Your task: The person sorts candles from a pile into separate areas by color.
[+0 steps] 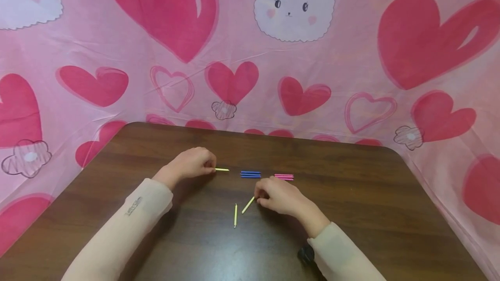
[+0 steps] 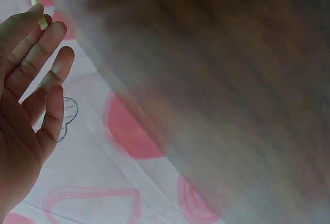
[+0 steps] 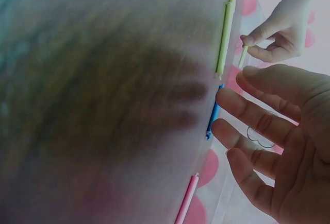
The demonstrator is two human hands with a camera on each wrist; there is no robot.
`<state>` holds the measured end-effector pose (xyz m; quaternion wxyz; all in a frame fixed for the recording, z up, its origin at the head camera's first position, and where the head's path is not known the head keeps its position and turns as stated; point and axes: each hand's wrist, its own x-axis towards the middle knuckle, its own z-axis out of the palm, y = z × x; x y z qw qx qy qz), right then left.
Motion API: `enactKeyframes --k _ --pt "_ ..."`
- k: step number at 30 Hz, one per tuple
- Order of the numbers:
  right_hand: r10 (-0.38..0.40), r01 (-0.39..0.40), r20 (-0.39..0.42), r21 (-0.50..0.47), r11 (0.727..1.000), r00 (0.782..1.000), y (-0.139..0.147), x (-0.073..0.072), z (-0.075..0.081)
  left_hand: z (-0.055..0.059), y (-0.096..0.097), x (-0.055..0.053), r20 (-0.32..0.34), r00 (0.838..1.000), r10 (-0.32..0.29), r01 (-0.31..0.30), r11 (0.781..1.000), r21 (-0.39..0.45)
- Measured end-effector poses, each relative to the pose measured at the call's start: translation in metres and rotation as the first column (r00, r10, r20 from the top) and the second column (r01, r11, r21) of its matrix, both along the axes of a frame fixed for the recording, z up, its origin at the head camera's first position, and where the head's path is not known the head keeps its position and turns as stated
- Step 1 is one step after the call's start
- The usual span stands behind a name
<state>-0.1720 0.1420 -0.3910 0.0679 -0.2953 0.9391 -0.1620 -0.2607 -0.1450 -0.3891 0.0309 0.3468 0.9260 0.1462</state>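
My left hand [image 1: 194,162] pinches a thin yellow stick [image 1: 222,169] by one end, between thumb and fingers, at the table's far left part. In the left wrist view its other fingers spread loosely. My right hand [image 1: 282,196] is just beside the upper end of a slanted yellow stick [image 1: 248,205] on the table; in the right wrist view the fingers are bent loosely and seem to hold nothing. Another yellow stick [image 1: 235,216] lies to the left of that one. Several blue sticks [image 1: 250,174] lie side by side between the hands, with pink sticks [image 1: 284,177] behind the right hand.
Everything lies on a dark brown wooden table [image 1: 203,246] with rounded far corners. A pink cloth [image 1: 269,64] with hearts hangs close behind the table. A small black object [image 1: 306,255] is by my right sleeve.
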Motion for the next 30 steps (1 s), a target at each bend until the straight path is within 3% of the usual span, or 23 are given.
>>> enactKeyframes --k 16,30 --pt "0.031 -0.031 -0.004 0.031 0.999 1.000 -0.008 -0.009 -0.004 -0.006 0.003 -0.011 -0.004 1.000 -0.006 0.006 0.999 -0.039" --pt "0.081 -0.080 -0.015 0.076 0.994 0.997 -0.010 -0.009 -0.003 -0.001 0.001 -0.008 0.018 0.999 0.044 -0.043 0.997 -0.063"
